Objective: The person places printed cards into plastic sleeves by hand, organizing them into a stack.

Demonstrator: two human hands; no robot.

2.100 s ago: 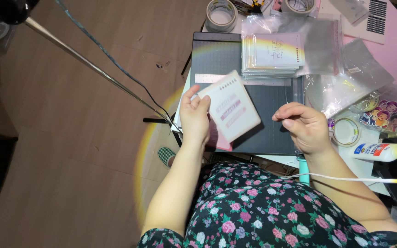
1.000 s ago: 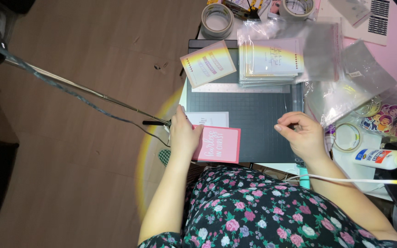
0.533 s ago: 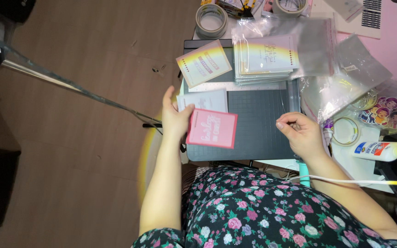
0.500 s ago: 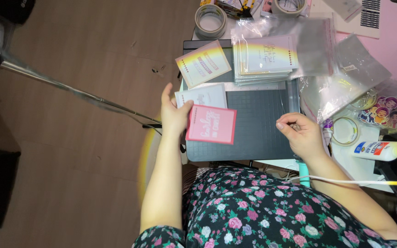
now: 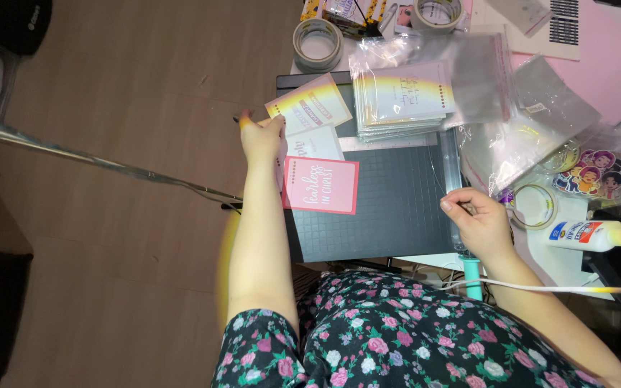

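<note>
Grey cutting mat [image 5: 397, 215]: left hand [image 5: 261, 138] at edge touching card [image 5: 309, 108].

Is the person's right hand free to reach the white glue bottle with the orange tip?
Probably yes: the right hand rests beside the glue bottle, with only a tape ring nearby and nothing between.

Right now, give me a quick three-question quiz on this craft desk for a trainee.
1. True or false: the pink card lies on the grey cutting mat.
2. What does the left hand touch? A) the glue bottle B) the card with a yellow edge C) a tape roll
3. Fill in: the glue bottle lies on its ____, beside the right hand.

Key: 1 true. 2 B, the card with a yellow edge. 3 side.
</note>
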